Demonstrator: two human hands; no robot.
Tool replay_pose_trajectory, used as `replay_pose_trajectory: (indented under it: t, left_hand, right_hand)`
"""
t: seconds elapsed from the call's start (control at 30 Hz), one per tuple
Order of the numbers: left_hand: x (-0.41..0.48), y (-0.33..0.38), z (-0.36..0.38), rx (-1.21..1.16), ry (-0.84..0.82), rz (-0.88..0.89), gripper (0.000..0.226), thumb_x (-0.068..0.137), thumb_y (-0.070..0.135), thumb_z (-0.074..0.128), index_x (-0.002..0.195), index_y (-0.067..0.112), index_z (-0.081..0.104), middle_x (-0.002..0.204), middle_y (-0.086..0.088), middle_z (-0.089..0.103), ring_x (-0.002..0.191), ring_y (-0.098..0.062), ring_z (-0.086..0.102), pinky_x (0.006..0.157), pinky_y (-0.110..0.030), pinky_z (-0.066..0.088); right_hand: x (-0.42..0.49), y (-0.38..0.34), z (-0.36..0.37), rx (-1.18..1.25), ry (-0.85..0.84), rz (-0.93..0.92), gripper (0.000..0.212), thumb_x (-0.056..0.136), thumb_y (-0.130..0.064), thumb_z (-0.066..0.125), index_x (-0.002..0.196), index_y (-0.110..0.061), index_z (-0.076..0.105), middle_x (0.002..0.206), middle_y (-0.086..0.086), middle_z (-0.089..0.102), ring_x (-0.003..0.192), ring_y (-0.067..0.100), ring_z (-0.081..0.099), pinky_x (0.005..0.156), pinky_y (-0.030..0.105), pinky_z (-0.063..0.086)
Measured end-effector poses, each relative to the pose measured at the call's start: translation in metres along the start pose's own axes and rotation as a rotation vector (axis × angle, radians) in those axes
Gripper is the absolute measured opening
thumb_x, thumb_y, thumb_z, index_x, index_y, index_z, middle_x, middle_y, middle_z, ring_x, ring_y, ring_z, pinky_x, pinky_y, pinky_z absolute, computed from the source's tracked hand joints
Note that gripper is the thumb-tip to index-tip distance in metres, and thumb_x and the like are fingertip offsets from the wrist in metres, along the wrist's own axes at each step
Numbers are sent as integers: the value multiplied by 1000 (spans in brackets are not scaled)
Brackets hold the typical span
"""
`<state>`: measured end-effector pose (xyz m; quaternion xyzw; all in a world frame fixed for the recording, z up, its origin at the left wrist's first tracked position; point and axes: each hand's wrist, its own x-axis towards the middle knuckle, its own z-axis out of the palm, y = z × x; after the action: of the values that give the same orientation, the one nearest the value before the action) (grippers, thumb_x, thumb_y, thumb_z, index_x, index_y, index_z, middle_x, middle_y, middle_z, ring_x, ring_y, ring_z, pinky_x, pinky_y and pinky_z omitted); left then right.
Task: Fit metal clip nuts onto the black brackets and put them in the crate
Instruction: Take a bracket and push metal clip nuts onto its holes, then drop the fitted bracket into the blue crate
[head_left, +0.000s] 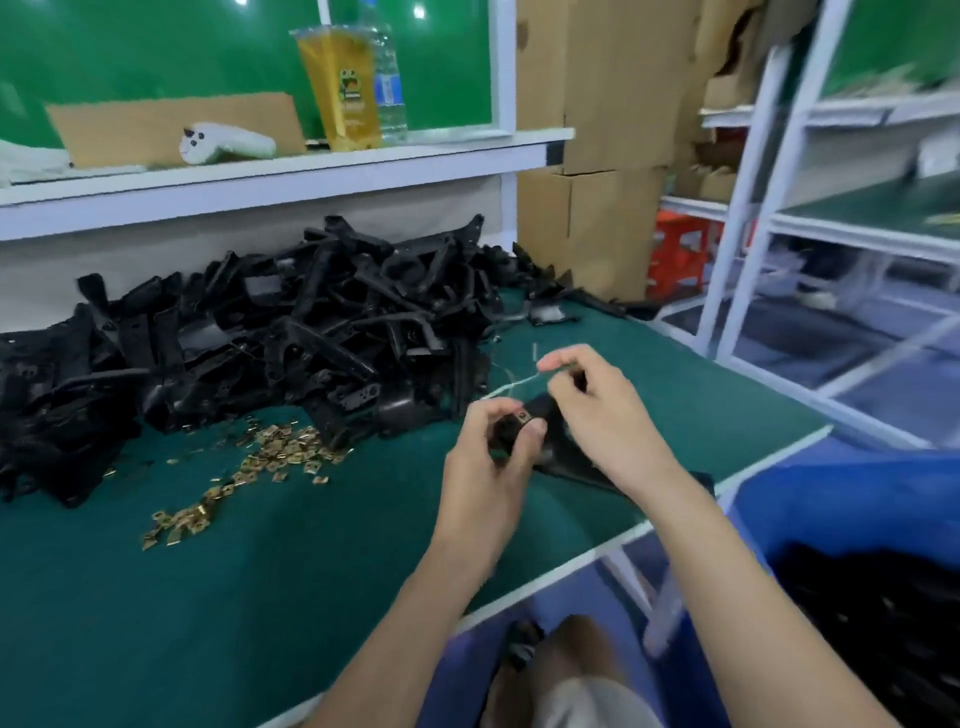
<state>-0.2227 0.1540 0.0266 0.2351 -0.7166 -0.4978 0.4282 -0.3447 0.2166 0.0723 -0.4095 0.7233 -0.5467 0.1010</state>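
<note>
Left hand (493, 462) clenched round one black plastic bracket (543, 408), thumb pressing a small brass-coloured metal clip nut (521, 417) at its end. Judged: seating the nut. Right hand (605, 410) curled over the same bracket to steady it, thumb and forefinger pinching a thin pale strand (511, 388) that trails from it, probably stray flash being pulled clear. Motion blur; cannot tell whether the nut is fully on.

Room: white-framed racks (779, 208) to the right, brown cardboard cartons (597, 156) at the corner, white shelf (260, 176) across the back.

Dark green matted surface (156, 597), white-edged, carries the work. Heap of black brackets (291, 332) banked against the back, near the left hand. Blue plastic crate (857, 499) sits below the surface edge on the right, black parts already inside; a short drop for finished pieces. Loose clip nuts (280, 457) scattered just in front of the heap.
</note>
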Motion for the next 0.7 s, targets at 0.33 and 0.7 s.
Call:
replay_pose_trajectory:
  t: [0.33,0.7]
  left_hand:
    - [-43,35,251,-2,-804,-209,75,100,35,61,159,20,17,156,-8,39,141,-22,45,112,-42,42]
    - [19,0,115,181,-351,-27,44,99,6,56,141,14,47,130,-4,61,113,-17,61,95,-24,49]
  right_hand:
    - [-77,62,-206,-492,791,245,49,103,-29,46,150,-16,38,160,16,21,143,37,26,110,57,34]
    - [-31,49,-65,-441,348,35,48,101,-20,49,148,-17,40,151,9,36,139,28,32,115,44,31]
